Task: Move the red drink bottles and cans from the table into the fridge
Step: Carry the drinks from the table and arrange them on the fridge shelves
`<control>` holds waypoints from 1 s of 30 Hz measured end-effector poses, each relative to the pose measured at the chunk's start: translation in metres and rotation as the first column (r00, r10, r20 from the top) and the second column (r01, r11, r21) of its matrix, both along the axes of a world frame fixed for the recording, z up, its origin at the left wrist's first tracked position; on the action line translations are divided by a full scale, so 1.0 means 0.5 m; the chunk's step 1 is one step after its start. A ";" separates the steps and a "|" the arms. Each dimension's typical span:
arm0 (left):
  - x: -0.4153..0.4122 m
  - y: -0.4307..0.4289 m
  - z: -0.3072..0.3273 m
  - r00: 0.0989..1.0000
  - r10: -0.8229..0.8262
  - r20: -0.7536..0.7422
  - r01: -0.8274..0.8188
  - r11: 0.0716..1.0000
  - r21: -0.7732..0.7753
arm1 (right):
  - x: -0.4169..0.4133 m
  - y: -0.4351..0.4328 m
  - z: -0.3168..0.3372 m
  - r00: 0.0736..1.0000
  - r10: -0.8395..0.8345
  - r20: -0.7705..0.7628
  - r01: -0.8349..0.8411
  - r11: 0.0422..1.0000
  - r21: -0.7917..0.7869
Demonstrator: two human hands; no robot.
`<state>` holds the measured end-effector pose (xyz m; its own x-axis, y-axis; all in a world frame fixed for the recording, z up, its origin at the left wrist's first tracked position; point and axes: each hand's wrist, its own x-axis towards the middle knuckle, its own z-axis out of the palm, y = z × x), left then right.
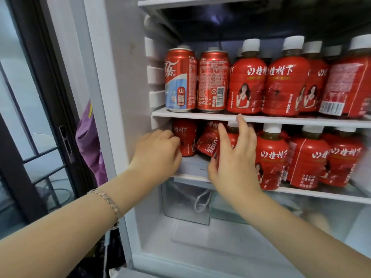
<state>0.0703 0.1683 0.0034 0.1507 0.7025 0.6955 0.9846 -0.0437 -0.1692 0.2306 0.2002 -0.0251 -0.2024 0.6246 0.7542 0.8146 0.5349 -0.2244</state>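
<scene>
Right hand (234, 161): fingers (222, 137) straight and spread, clamped on nothing. A tilted bottle (207, 143) sits just left of the index finger and above the thumb, its long axis leaning off upright.

Left hand (158, 151): fingers curled against the leftmost bottle (185, 135); cannot tell if they grip it.

The tilted bottle lies between the hands, nearer the right one. Likely next step: stand it up.

Lower shelf (321, 194): upright bottles to the right of the fingers. Upper shelf (281, 119): two cans (180, 81) and more bottles.
</scene>
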 end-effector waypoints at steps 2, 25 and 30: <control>0.004 0.009 -0.014 0.995 0.021 0.095 -0.020 1.000 -0.010 | 0.004 0.000 0.002 1.000 0.008 0.014 -0.007 0.998 -0.063; 0.042 0.044 -0.051 0.635 -0.206 0.745 0.350 0.936 -0.040 | -0.012 0.043 0.032 0.763 0.159 -0.626 -0.467 0.806 -0.365; 0.051 0.059 -0.072 0.826 0.007 0.564 0.089 0.986 -0.141 | -0.032 0.049 0.010 0.719 0.335 -0.609 -0.654 0.624 -0.428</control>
<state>0.0958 0.1978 -0.0325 -0.2009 0.8095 0.5516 0.9033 -0.0647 0.4240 0.2144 0.2247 -0.0201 -0.3758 0.8542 0.3593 0.1825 0.4484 -0.8750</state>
